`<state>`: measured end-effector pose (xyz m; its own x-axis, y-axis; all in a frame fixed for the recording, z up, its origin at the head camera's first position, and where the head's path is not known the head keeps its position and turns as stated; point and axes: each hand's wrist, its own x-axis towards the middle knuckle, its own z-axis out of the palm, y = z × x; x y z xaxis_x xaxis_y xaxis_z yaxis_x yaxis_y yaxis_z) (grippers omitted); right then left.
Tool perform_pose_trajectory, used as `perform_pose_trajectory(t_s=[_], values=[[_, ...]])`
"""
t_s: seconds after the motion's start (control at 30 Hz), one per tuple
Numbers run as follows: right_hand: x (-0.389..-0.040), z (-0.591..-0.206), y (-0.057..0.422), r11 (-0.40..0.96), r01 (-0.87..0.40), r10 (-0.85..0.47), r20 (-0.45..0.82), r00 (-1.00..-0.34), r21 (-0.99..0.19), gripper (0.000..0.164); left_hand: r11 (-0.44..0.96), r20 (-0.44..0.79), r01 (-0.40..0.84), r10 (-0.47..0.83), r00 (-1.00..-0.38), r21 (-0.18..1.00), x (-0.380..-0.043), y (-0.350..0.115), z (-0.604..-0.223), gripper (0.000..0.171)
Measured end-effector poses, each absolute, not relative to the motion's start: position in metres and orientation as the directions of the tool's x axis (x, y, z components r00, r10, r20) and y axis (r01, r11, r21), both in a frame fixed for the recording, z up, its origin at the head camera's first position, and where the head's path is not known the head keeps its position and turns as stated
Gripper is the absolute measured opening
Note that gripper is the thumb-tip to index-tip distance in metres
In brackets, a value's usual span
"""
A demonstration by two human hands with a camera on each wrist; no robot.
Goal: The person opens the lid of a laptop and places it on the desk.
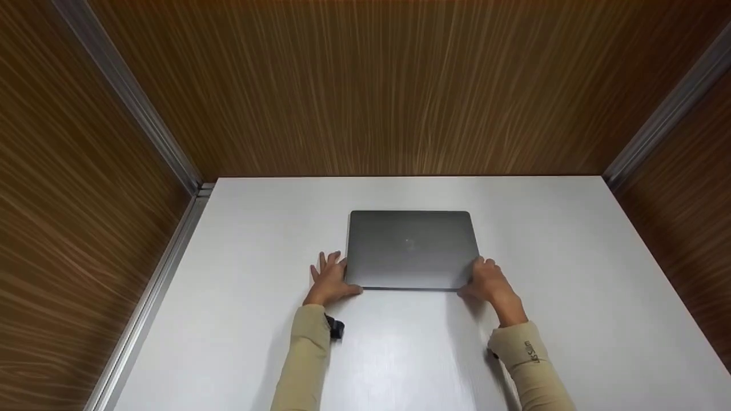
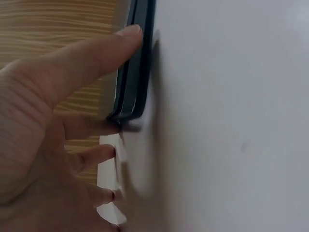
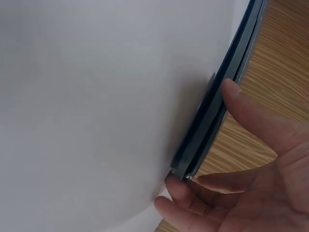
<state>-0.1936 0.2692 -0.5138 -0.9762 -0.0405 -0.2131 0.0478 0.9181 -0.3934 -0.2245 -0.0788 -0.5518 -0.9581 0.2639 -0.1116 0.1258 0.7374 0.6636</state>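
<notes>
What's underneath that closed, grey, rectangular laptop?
Flat, white tabletop shows around the closed, grey, rectangular laptop; whatever lies directly beneath is covered and can't be seen.

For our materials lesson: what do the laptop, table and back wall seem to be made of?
Laptop: probably metal, satin grey, with a soft sheen.
Table: perhaps laminate, smooth white, with blurred glare.
Back wall: wood or a wood-look print, brown, showing streaky grain.

White tabletop (image 1: 240, 285) bears a closed grey laptop (image 1: 411, 251); white surface visible on all sides of the laptop
</notes>
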Motion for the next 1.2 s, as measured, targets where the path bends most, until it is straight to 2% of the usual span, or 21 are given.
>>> perform_pose_trajectory(t_s=[0.17,0.5,0.73,0.97,1.2], values=[[-0.198,-0.511,0.269,0.925,0.040,-0.040,-0.204,-0.978,-0.377,0.091,0.716,-0.057,0.129,0.230,-0.971,0.686,-0.228,-0.068,-0.552,0.082],[-0.194,-0.512,0.273,0.934,-0.010,-0.051,-0.103,-0.993,-0.358,0.089,0.694,-0.017,0.126,0.195,-0.981,0.709,-0.228,-0.062,-0.547,0.079],[-0.184,-0.519,0.272,0.941,-0.029,-0.065,-0.099,-0.993,-0.337,0.091,0.692,-0.037,0.098,0.177,-0.984,0.715,-0.216,-0.062,-0.553,0.077],[-0.187,-0.514,0.272,0.945,-0.038,-0.070,-0.087,-0.994,-0.325,0.092,0.695,-0.052,0.079,0.166,-0.985,0.714,-0.218,-0.062,-0.546,0.075],[-0.188,-0.513,0.272,0.938,-0.056,-0.094,-0.096,-0.991,-0.343,0.085,0.682,-0.050,0.071,0.157,-0.986,0.728,-0.217,-0.065,-0.543,0.078]])
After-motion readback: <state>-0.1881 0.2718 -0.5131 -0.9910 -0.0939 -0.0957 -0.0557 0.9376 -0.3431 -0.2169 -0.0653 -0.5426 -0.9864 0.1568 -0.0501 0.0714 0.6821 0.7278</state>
